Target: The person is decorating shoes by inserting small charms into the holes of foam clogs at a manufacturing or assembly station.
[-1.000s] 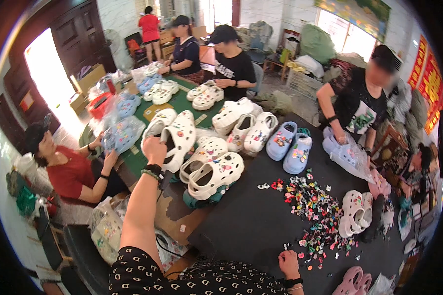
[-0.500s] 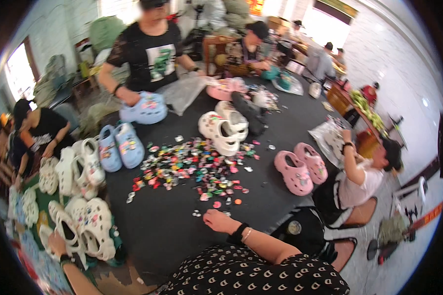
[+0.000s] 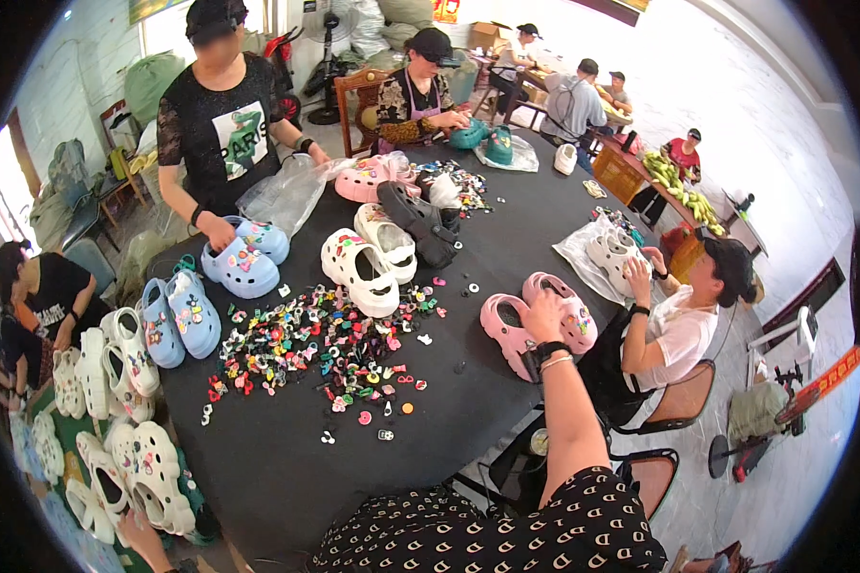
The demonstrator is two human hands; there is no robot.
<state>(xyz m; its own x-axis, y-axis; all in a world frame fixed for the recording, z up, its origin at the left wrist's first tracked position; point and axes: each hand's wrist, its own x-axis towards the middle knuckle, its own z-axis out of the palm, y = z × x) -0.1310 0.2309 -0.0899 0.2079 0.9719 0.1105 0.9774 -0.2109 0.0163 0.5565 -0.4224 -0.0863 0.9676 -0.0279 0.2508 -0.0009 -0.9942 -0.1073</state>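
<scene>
The step in hand looks to be taking hold of the pair of pink clogs (image 3: 579,329), which sits near the right edge of the black counter (image 3: 449,411). The right hand (image 3: 545,315) is on them, its fingers at the inner side of the right-hand clog; whether its grip pinches the rim or just rests there, I cannot tell. Lifting both together would call for a hold that takes in the left-hand clog too. The left hand (image 3: 141,537) is at the heavily ornamented white clogs (image 3: 158,468) on the far left (partly cut off by the dark rim), and its grip cannot be read either.

By count: two pink clogs at the right hand; four blue clogs (image 3: 193,310), two of them standing free and two at a co-worker's hand (image 3: 218,232); two white clogs beside the heap (image 3: 350,270); two teal clogs (image 3: 499,143) at the far end. The loose charms (image 3: 291,349) are too many to count, and the white clogs at left overlap too much.
</scene>
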